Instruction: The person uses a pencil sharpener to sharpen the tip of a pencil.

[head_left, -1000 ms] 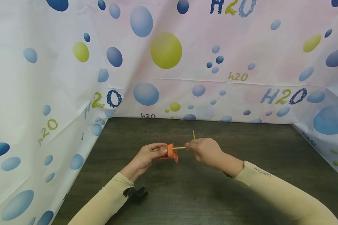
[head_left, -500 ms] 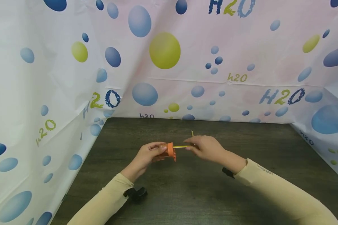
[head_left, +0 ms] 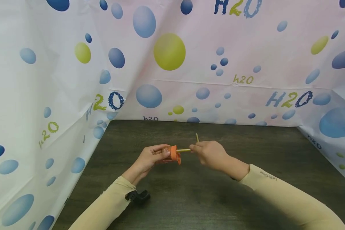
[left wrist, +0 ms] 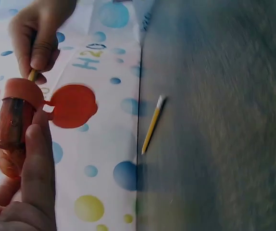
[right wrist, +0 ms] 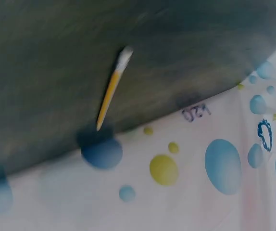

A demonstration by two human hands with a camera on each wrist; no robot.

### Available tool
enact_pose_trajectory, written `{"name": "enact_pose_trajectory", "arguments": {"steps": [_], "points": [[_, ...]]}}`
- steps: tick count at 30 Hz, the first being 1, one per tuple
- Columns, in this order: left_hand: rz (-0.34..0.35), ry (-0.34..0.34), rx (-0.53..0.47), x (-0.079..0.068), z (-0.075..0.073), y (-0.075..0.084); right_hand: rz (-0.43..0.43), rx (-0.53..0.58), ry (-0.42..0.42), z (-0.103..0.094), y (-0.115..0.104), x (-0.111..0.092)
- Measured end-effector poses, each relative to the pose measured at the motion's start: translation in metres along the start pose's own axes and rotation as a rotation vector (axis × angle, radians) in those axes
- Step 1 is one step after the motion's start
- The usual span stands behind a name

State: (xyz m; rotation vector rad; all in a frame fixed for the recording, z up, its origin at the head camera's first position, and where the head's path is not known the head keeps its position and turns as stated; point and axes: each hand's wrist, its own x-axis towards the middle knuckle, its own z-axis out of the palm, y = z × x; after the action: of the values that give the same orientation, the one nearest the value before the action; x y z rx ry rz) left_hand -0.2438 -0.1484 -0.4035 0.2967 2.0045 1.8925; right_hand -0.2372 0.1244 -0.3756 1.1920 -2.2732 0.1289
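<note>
My left hand [head_left: 146, 161] grips an orange pencil sharpener [head_left: 173, 154] with a see-through shavings container, held sideways above the dark table. Its round orange lid flap [left wrist: 74, 107] hangs open on a small hinge in the left wrist view. From the right, my right hand [head_left: 211, 155] pinches a yellow pencil [head_left: 183, 150], whose other end is inside the sharpener. Beyond the right hand, a second pencil [right wrist: 110, 96], yellow with a whitish end, lies on the table. The right wrist view catches just a blurred orange patch of the sharpener at its edge.
The dark wood-look table [head_left: 178, 198] spreads under both arms. A white sheet with blue and green dots [head_left: 169, 51] rises behind it and at both sides. A black strap mount [head_left: 141, 197] sticks out from the left wrist.
Half a second ago the right hand's fingers were more extended along the pencil; now the hand has rolled back over it, as one second ago. The left hand and sharpener stay nearly still.
</note>
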Motion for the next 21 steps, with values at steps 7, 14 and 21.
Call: {"name": "enact_pose_trajectory", "arguments": {"steps": [7,14,21], "points": [[0.115,0.060,0.136,-0.001,0.005,0.003,0.523,0.880,-0.464,-0.010,0.013,0.011],[-0.004,0.071,0.077,-0.001,0.007,-0.003,0.422,0.649,-0.485,-0.009,0.012,0.010],[-0.142,-0.029,-0.240,0.001,0.002,-0.003,-0.133,-0.238,0.057,0.002,0.002,0.000]]}}
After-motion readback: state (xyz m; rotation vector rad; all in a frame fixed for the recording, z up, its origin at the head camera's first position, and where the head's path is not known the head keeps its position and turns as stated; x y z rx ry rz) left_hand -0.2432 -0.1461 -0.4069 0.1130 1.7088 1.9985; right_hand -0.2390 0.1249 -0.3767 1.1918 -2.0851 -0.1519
